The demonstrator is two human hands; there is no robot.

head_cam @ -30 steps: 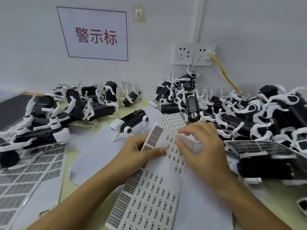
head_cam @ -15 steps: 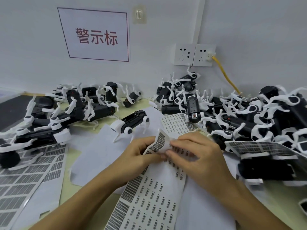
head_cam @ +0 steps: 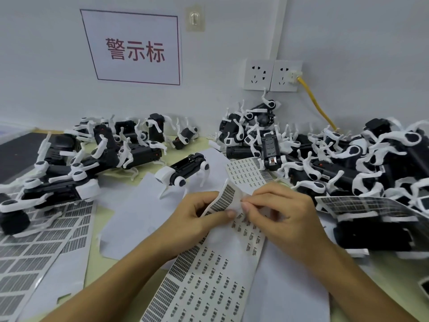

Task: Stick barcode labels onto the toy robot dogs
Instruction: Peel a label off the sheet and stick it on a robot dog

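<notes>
A long white sheet of barcode labels runs from the bottom centre up to my hands, its top end curled back. My left hand holds that curled top, thumb pressed on the sheet. My right hand pinches at the sheet's top edge with thumb and forefinger; whether a label is lifted I cannot tell. One black-and-white toy robot dog stands alone just beyond my hands. Piles of toy robot dogs lie at the left and at the right.
Other label sheets lie at the bottom left, behind my hands and on the right pile. Blank white backing paper covers the table's middle. On the wall are a sign, two sockets and a yellow cable.
The sheet's top end has curled back further towards me. My right hand has drawn in to the sheet's top edge and my left thumb has shifted up beside it.
</notes>
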